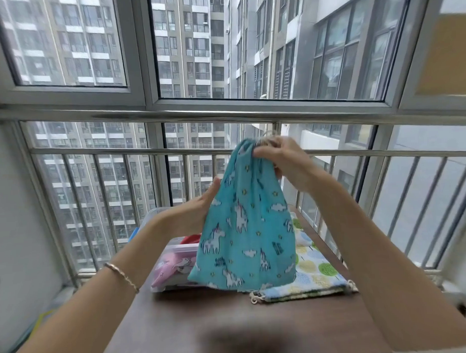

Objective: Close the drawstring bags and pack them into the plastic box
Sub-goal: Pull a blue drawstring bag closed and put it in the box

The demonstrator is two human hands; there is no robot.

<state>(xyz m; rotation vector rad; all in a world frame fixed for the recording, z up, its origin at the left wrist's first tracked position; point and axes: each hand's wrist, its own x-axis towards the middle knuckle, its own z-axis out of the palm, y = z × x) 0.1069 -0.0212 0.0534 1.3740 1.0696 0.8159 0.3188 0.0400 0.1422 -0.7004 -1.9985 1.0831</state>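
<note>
**Cinching the teal bag before it goes in the box**

The teal unicorn drawstring bag [244, 228] hangs in the air above the bench [205, 322], in front of the plastic box [159, 212] and the tree-print bag [314, 271] lying to its right. The right hand [279, 161] pinches the gathered mouth at the top. The left hand [193, 206] lies against the bag's left edge at mid-height, thumb up. Its fingers are hidden behind the cloth, so I cannot tell whether they grip.

The step looks like drawing the mouth shut. To do it well, keep the body of the bag steady with the left hand and pull the cords straight away from the gathers, so that the channel bunches evenly with no gap. Then fold or flatten the bag before packing, because a pink unicorn bag [171, 265] and something red [191, 238] already sit in the box.

The bag's long axis runs close to vertical, leaning slightly, with the mouth pointing up and the wide bottom hem down towards the bench.
</note>
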